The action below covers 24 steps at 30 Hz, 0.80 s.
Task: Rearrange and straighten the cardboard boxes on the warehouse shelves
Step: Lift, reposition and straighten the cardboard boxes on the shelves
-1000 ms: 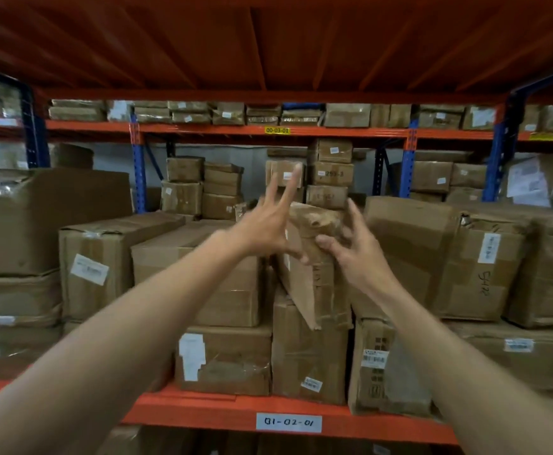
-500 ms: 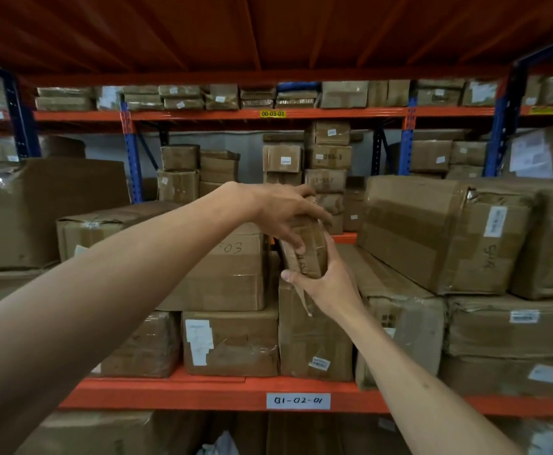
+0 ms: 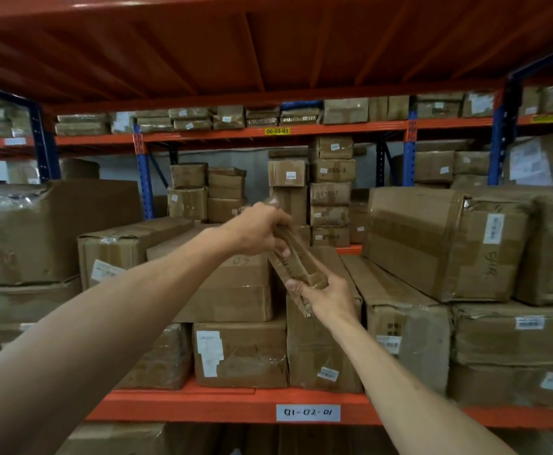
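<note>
My two hands gripping one narrow taped box (image 3: 296, 259), left hand (image 3: 258, 229) on top, right hand (image 3: 326, 295) underneath, one orange shelf (image 3: 222, 407) below.

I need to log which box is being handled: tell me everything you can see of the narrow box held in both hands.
The narrow box is a long, slim brown cardboard carton wrapped in glossy clear tape, with dark handwriting on its face that I cannot read. It is tilted, far end up and to the left, above the gap between the stacked boxes. The left hand grips its upper end from above; the right hand holds its lower end from below.
</note>
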Available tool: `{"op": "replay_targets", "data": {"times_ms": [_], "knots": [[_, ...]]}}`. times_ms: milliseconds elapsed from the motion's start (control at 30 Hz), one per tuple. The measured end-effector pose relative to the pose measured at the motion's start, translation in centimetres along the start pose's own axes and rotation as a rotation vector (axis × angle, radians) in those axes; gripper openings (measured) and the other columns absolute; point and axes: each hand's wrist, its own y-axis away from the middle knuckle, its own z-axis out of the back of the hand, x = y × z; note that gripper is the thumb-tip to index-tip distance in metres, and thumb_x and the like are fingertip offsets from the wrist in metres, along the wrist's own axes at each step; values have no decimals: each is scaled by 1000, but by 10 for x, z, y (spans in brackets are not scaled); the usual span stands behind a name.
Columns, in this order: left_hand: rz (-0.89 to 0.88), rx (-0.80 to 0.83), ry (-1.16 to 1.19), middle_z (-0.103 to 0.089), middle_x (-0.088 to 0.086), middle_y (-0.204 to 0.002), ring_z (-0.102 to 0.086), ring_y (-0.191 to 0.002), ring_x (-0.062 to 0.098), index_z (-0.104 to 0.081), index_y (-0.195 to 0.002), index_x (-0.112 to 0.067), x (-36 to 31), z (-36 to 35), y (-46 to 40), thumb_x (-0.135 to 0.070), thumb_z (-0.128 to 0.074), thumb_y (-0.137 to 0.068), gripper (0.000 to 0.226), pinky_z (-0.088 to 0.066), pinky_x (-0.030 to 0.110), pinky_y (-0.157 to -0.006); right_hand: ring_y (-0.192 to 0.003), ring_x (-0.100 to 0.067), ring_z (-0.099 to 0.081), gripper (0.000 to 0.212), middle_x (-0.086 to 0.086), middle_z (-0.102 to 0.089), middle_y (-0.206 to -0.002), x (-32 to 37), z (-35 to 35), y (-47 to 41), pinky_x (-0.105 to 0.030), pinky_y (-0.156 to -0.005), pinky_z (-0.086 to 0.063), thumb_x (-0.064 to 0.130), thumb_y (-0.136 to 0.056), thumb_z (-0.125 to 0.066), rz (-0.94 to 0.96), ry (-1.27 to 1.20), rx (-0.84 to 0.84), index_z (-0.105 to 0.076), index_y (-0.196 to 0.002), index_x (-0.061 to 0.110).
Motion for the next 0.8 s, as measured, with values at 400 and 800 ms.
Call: {"op": "replay_targets", "data": {"times_ms": [400,800], "knots": [[91,-425,458,-57,17,-141,-41,-144,31,-74,-118,-12,47,3,41,-15,-78,-88,31,-41,50,-114,-151,-31,-32,75,15,-43,-160,72,3,-45,-64,-116,-34,46,-76,-88,328,457,-34,-54,-144,51],[367,-519,511,-65,4,-129,-61,-121,18,-71,-123,-26,143,-9,98,-33,-77,-88,36,-50,51,-104,-135,-27,-53,69,2,-65,-140,114,-97,-80,-44,-109,-43,48,-76,-89,419,755,223,-62,-140,45]]}}
